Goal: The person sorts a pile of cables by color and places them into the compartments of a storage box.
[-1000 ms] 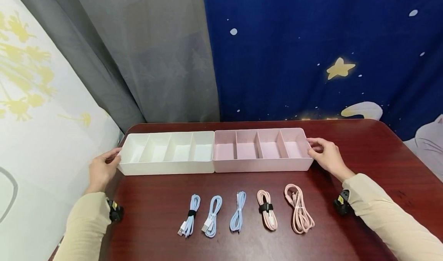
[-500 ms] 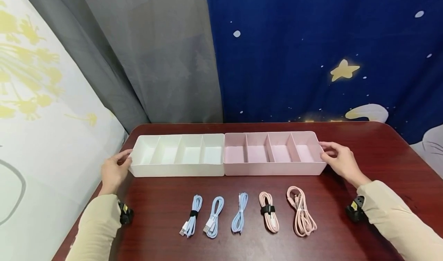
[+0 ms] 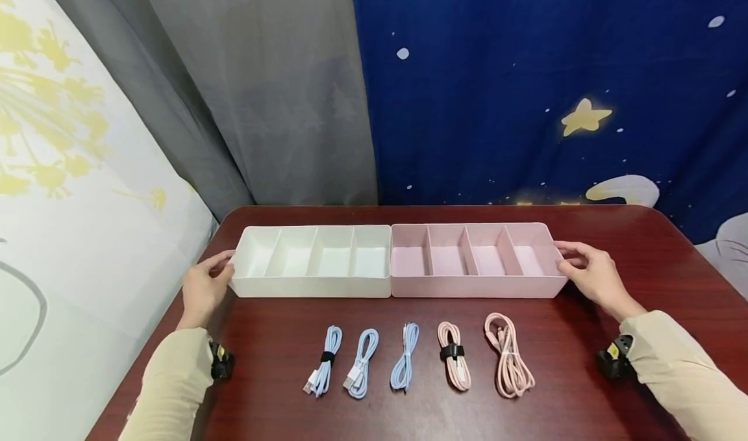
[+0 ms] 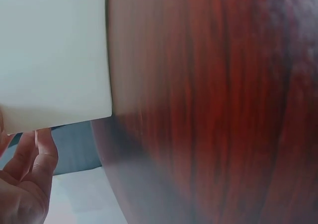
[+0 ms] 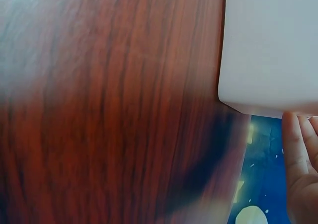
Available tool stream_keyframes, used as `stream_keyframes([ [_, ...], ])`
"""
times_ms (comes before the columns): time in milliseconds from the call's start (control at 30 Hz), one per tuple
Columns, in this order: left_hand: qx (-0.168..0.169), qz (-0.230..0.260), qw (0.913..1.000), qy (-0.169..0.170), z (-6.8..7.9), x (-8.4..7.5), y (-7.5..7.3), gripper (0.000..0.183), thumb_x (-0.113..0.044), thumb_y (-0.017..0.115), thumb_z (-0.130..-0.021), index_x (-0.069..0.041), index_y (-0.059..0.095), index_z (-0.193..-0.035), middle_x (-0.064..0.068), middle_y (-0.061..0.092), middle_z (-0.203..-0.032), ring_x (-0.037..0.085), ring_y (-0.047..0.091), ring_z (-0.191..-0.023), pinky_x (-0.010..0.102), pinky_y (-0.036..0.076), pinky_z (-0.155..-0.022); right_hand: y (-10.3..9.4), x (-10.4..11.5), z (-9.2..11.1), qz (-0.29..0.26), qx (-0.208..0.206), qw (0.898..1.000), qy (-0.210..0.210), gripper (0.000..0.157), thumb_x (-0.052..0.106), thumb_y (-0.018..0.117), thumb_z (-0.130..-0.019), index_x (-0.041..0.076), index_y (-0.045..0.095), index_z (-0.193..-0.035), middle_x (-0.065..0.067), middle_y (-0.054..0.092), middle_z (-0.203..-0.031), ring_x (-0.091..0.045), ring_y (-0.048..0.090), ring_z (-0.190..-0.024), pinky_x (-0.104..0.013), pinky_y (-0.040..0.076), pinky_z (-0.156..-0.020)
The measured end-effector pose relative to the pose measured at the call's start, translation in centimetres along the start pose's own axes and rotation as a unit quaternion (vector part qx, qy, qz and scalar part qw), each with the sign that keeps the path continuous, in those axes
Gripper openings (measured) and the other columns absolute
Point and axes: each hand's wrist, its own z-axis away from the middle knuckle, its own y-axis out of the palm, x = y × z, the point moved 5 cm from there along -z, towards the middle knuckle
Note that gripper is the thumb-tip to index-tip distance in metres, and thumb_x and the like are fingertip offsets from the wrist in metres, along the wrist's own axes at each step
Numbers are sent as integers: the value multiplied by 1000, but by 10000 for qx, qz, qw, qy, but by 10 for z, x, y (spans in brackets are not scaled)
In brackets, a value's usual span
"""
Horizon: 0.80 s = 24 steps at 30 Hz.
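A white divided storage box [image 3: 310, 288] and a pink divided storage box [image 3: 479, 288] stand end to end on the table, their inner ends meeting. Both have several compartments with nothing in them. My left hand [image 3: 204, 288] touches the outer end of the white box with its fingertips; in the left wrist view its fingers [image 4: 45, 157] lie against that end wall. At the opposite end, my right hand [image 3: 596, 278] rests its fingertips on the pink box's end wall, and the right wrist view shows its fingers [image 5: 294, 144] fairly straight there.
In front of the boxes lies a row of coiled cables: a blue one with a black strap [image 3: 326, 360], two more blue bundles, a pink cable with a black strap [image 3: 452, 355] and a larger pink cable [image 3: 510, 360]. Curtains [image 3: 292, 90] hang behind the table [image 3: 421, 421].
Both boxes have shifted right relative to the cables, with both hands moving along at their ends. The cables stay put on the table. The head view has also shifted slightly.
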Motion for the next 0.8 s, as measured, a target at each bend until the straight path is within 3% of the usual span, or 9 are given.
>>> stream_keyframes([
  [167,49,31,10000,-4,0,-6,3,29,-14,51,-87,-11,62,-114,13,63,-92,20,54,-75,28,40,-58,-6,-4,2,29,16,10000,50,32,-1,57,-81,-8,55,-111,-26,58,-95,18,47,-70,-6,41,-56],
  [267,64,50,10000,23,1,-8,6,29,-14,51,-87,-12,62,-114,12,64,-91,20,54,-75,29,39,-59,-10,-8,4,37,18,10000,81,32,0,58,-81,-8,55,-111,-3,61,-89,18,47,-70,-7,41,-56],
  [400,76,74,9999,93,3,-12,9,30,-13,51,-86,-12,62,-114,13,64,-91,21,55,-77,30,39,-61,-13,-12,5,-32,22,10000,53,32,0,57,-81,-9,55,-111,25,50,-85,17,48,-70,-7,41,-56],
  [800,171,217,9996,35,11,-18,15,30,-13,50,-86,-12,61,-115,11,64,-91,20,53,-77,30,38,-62,-24,-19,10,-25,143,9996,235,34,3,58,-83,-10,52,-113,20,52,-86,16,49,-70,-9,43,-55],
])
